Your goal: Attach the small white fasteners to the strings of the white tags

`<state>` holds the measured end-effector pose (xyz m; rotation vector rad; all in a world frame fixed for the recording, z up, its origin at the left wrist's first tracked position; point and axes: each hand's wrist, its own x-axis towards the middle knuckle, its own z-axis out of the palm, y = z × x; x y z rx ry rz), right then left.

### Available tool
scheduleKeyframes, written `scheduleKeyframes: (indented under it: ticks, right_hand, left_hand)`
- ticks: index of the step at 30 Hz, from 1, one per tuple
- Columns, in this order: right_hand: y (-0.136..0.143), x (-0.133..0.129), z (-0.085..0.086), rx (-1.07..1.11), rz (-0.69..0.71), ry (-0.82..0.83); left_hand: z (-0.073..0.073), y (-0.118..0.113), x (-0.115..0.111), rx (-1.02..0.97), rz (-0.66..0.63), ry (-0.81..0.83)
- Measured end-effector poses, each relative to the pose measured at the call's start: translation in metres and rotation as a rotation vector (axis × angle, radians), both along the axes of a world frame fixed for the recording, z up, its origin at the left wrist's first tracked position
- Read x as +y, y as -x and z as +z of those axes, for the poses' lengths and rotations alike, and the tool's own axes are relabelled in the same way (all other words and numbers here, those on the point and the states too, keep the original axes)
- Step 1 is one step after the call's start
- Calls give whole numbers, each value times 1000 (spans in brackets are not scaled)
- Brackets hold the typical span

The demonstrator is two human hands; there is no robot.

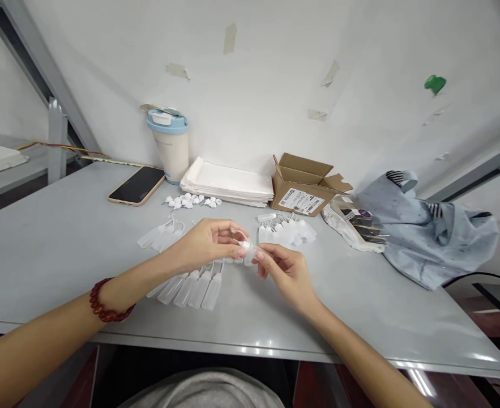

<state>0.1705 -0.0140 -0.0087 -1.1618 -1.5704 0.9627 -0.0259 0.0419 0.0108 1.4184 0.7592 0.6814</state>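
Note:
Between my two hands, above the middle of the table, is a small translucent squeeze bottle (pixel 251 256) with a white needle-tip cap (pixel 245 245). My left hand (pixel 216 242) pinches the cap at the bottle's neck. Wrapped round the bottle's body are the fingers of my right hand (pixel 284 273). Several bottles with thin tubes (pixel 193 288) lie in a row below my left hand, partly covered by it. More capped bottles (pixel 160 235) rest behind my left forearm. Another group of bottles (pixel 287 229) lies beyond my right hand. Loose white caps (pixel 186 200) are scattered farther back.
A phone (pixel 136 185) and a lidded cup (pixel 171 147) stand at the back left. Stacked white envelopes (pixel 230 180) and an open cardboard box (pixel 303 187) line the wall. On the right are a plastic-wrapped package (pixel 355 224) and a blue cloth (pixel 428 226). The grey table's front edge (pixel 233 348) is near me.

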Motion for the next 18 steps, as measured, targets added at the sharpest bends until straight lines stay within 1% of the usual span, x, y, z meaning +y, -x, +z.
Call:
scheduleKeyframes:
  ticks: [5,9,11,15,16,18]
  right_hand:
    - [-1,-1,-4,-137,-60,-166]
    - [-2,-3,-6,-276,-98,-309]
    - [-2,-3,-5,-278,-92,-292]
    - [-1,-2,-2,-164,-49,-121]
    - [-1,-2,-2,-149,-47,-107]
    - [-1,-2,-3,-150,-53,-142]
  left_hand:
    - [4,-1,-1,97,3,13]
    - [3,-1,-1,79,7,5]
    - [2,0,-1,71,-6,-12]
    - [-1,0,-2,72,2,-26]
    - [-1,0,-2,74,8,-19]
    - [0,-1,-2,91,7,-4]
